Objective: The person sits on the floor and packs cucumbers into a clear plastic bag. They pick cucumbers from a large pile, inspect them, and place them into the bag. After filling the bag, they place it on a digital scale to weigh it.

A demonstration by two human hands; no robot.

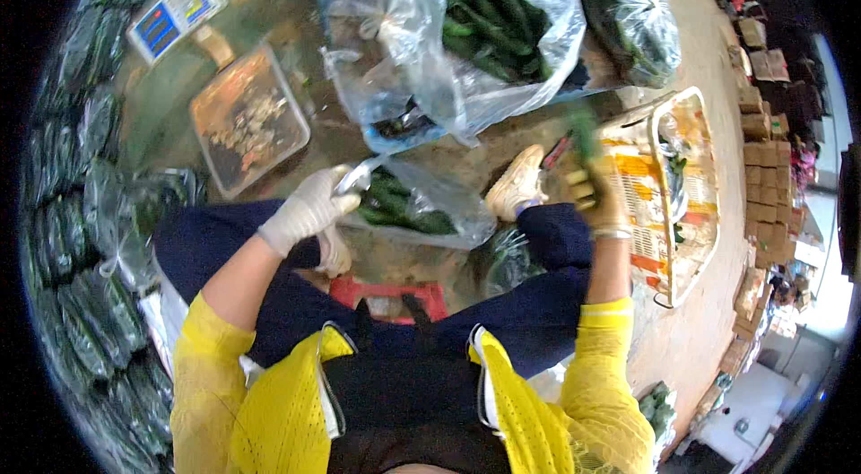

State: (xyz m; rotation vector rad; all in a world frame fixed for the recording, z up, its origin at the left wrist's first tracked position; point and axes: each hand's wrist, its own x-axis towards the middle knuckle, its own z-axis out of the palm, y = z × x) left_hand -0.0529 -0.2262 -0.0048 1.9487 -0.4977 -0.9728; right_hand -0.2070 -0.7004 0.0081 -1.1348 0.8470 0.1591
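Note:
My left hand [306, 208], in a white glove, grips the gathered mouth of a clear plastic bag [464, 201]. Dark green cucumbers [403, 205] lie inside that bag, low between my legs. My right hand [597, 199], in a soiled glove, is closed around a green vegetable, apparently a cucumber [582, 127], blurred by motion. It hovers above my right shoe [518, 181], beside a plastic crate [622, 185]. Beyond both hands stands a large open plastic bag [565, 0] with many cucumbers [498, 30] in it.
A digital scale [161, 30] with a dirty clear tray [296, 127] stands at the upper left. Packed bags of green produce [101, 312] are stacked along the left. A tied bag [639, 23] lies at the upper right; cardboard boxes [767, 205] line the far right. Part of a red stool [430, 299] shows below me.

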